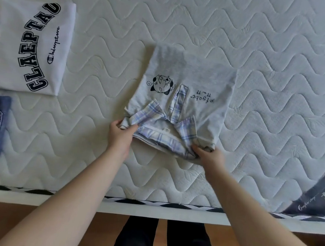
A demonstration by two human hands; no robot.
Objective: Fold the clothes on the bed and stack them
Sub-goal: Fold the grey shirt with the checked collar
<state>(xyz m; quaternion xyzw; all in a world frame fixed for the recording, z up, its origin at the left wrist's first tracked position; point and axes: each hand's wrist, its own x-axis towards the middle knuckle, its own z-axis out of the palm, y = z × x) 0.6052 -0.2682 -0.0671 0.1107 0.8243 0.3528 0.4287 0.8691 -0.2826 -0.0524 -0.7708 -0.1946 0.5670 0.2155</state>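
Folding a grey polo shirt (190,74) on a quilted mattress (264,43).
Left hand (120,133) and right hand (210,155) each pinch its plaid collar end; wooden floor (49,217) below.

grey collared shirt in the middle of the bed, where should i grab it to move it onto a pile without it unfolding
Probably at the two near corners of the grey collared shirt, coming from the bed's near edge, where the left hand and right hand already hold it beside the plaid collar. The folded layers bunch thickest there, so one grip likely catches them all.
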